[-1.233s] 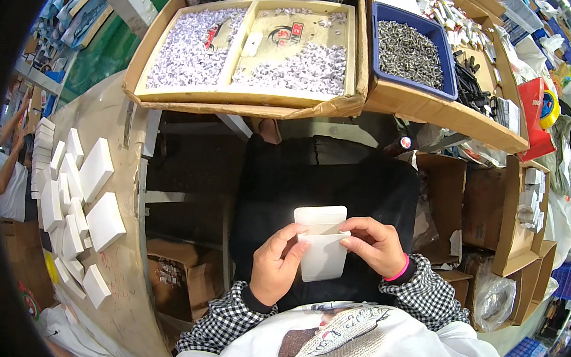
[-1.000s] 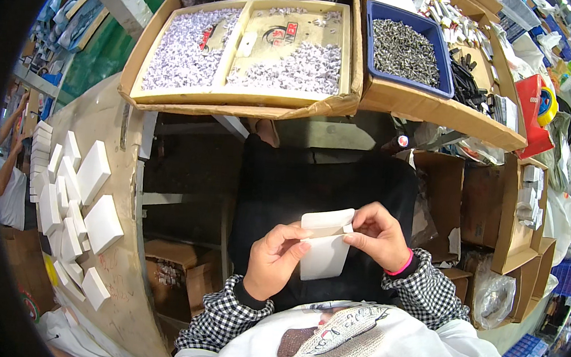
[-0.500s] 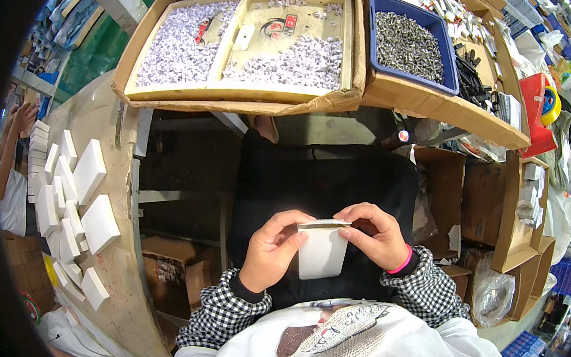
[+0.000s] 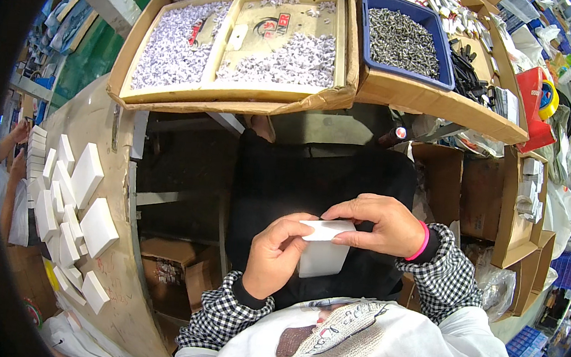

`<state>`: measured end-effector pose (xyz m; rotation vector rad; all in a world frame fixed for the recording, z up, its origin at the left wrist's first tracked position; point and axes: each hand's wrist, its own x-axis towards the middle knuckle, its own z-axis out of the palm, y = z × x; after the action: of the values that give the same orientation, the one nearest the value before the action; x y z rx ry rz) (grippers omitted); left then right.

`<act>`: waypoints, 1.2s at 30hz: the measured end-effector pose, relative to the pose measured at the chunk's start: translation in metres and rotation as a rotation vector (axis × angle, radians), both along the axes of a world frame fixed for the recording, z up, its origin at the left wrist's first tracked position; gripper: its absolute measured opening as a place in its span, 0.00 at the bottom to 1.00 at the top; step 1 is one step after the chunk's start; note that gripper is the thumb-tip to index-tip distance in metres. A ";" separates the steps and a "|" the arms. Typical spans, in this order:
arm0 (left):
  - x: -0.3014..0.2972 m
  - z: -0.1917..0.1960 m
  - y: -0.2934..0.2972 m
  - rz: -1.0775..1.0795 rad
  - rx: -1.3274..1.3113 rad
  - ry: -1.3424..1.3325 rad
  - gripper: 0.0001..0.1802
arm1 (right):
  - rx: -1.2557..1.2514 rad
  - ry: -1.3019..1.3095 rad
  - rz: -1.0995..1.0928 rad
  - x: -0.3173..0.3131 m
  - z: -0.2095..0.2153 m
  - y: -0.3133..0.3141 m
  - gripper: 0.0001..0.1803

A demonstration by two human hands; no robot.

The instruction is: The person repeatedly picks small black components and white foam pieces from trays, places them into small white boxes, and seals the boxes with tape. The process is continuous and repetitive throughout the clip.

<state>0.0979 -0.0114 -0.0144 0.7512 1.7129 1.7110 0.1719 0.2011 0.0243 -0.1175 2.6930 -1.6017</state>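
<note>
Over my lap I hold a small white box (image 4: 322,264), its top end tilted toward me and showing as a flat white face. My left hand (image 4: 274,257) grips the box's left side, thumb and fingers at the top edge. My right hand (image 4: 379,223), with a pink band at the wrist, pinches the top end near its right corner, thumb in front and fingers behind. Whatever is inside the box is hidden. To my left, several similar white boxes (image 4: 98,227) lie in a loose pile on a wooden table (image 4: 114,269).
Ahead sits a divided wooden tray (image 4: 172,89) of small white pieces, inside a cardboard box. Beside it a blue bin (image 4: 407,76) holds small metal parts. Cardboard boxes (image 4: 482,194) stand at my right. At far left, another person's hands (image 4: 19,132) show.
The open slot at the box's top is now covered by a white flap. My right hand has moved up and slightly right over the top edge.
</note>
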 end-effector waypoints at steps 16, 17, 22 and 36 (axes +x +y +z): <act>0.005 0.019 0.000 -0.047 0.006 -0.098 0.13 | 0.113 0.196 -0.037 0.006 -0.002 -0.011 0.12; 0.005 0.017 0.000 -0.053 -0.001 -0.052 0.13 | 0.122 0.197 -0.024 0.006 0.000 -0.011 0.12; 0.018 0.015 0.008 0.040 0.098 -0.258 0.17 | 0.076 0.164 -0.038 0.006 0.003 -0.012 0.11; 0.051 0.002 0.041 0.051 -0.363 0.460 0.63 | 0.166 0.261 -0.285 0.027 -0.010 -0.022 0.13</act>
<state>0.1491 0.0293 -0.0124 0.9840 2.2883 1.2608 0.1991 0.1792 0.0145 0.0674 3.1558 -1.5086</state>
